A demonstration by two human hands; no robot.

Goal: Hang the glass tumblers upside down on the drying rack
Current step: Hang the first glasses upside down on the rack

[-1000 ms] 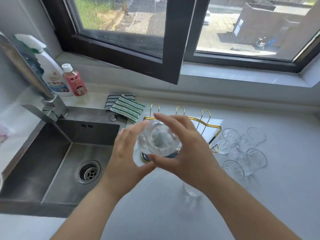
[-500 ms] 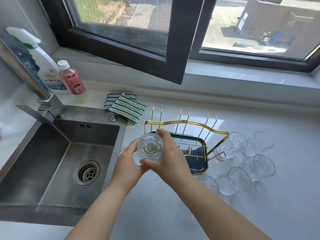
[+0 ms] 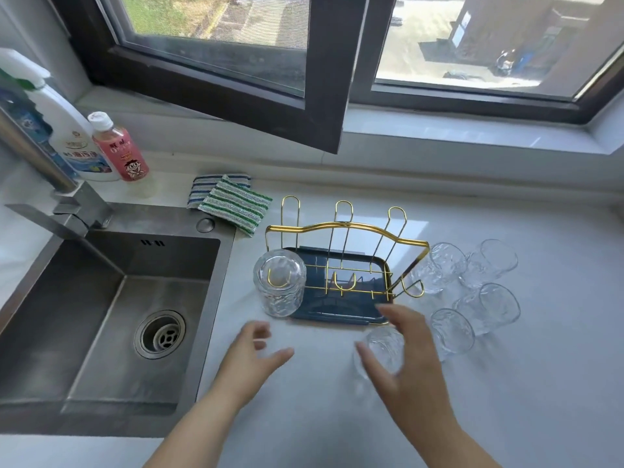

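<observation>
One glass tumbler (image 3: 280,287) hangs upside down on the near-left prong of the gold drying rack (image 3: 344,261) at frame centre, the rack's other prongs bare. The left hand (image 3: 251,361) hovers spread and empty below it, while the right hand (image 3: 407,363), fingers wide, reaches over a tumbler on the counter (image 3: 380,349) without gripping it. More loose tumblers (image 3: 472,288) crowd just right of the rack, the sink (image 3: 111,319) lies at left, with striped cloths (image 3: 233,204) and bottles (image 3: 118,146) toward the upper left.
</observation>
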